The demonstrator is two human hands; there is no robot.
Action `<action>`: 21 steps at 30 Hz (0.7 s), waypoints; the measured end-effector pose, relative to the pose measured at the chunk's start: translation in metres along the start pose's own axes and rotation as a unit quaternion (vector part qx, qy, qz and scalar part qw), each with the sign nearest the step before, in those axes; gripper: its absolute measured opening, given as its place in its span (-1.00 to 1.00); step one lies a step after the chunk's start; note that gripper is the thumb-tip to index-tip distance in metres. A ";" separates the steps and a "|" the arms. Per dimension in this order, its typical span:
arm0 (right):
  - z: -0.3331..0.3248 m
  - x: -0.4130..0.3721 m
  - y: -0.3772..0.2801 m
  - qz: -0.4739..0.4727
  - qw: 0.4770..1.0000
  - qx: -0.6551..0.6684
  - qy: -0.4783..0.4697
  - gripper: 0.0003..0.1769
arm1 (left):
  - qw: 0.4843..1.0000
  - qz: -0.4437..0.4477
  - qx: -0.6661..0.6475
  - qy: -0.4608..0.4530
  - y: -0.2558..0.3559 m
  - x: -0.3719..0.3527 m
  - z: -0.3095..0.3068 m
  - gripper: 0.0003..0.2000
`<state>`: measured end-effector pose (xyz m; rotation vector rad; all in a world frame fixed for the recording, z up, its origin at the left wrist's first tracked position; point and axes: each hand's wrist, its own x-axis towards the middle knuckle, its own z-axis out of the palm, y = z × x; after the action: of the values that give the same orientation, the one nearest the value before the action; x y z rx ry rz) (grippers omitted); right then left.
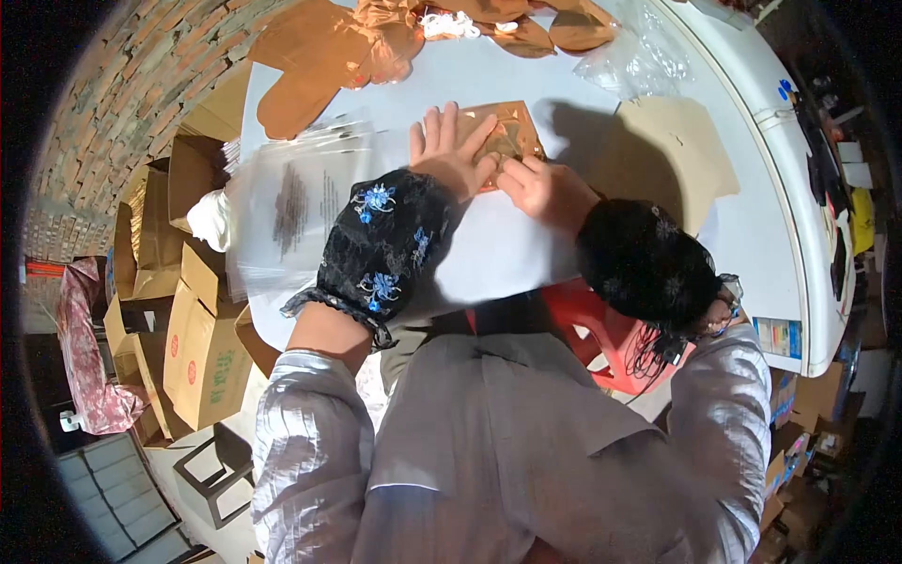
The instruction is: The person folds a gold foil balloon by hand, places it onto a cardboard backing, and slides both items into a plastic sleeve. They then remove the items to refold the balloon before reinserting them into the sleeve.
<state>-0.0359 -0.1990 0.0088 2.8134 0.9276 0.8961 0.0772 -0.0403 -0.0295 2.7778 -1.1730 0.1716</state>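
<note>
A shiny orange-brown folded packet [520, 120], seemingly in clear film, lies on the white table in front of me. My left hand [449, 153] rests against its left side, fingers spread and thumb toward the packet's near edge. At that near edge, my right hand [548, 191] is closed, its thumb and fingertips pinching the packet's edge. Both forearms wear dark lace sleeve covers. To the left of my left hand lies a stack of clear plastic bags [310, 202] with dark printing.
Flat orange-brown pieces [324, 52] and a white cord bundle [449, 24] lie along the far side. Crumpled clear plastic [639, 61] and a beige sheet [672, 155] sit to the right. Cardboard boxes [209, 348] stand left, and a red stool [611, 338] is below the table.
</note>
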 end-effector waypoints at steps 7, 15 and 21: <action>-0.020 0.010 -0.018 0.091 0.993 0.069 0.031 -0.39 | 0.998 0.026 0.025 0.057 -0.002 -0.001 0.007 -0.38; -0.001 -0.018 -0.014 0.273 0.951 0.079 -0.123 -0.15 | 0.994 0.034 0.020 0.105 0.004 -0.008 -0.001 -0.37; -0.011 0.014 -0.011 0.230 0.972 0.043 -0.039 -0.19 | 0.995 0.031 0.045 0.081 0.005 -0.008 -0.003 -0.37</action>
<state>-0.0389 -0.1842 0.0230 3.1747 0.3094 0.7839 0.0681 -0.0379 -0.0271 2.7416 -1.2408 0.4563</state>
